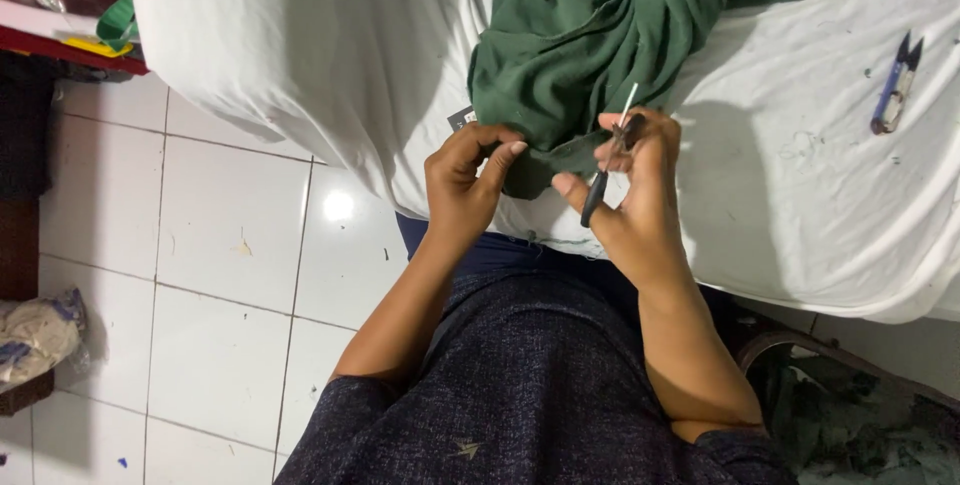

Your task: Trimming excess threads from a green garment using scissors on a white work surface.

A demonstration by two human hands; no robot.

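A dark green garment (590, 25) lies bunched on a table covered with white cloth (800, 175). My left hand (465, 185) pinches the garment's lower edge between thumb and fingers. My right hand (630, 195) holds a small thread snipper (610, 170) with a dark handle, its thin metal tip pointing up against the green fabric. Both hands sit close together at the table's near edge, above my lap.
A second blue-handled snipper (895, 85) lies on the white cloth at the far right. White floor tiles (230, 245) spread to the left. A bundle of cloth (35, 335) sits at the left edge, green fabric scraps (860, 435) at lower right.
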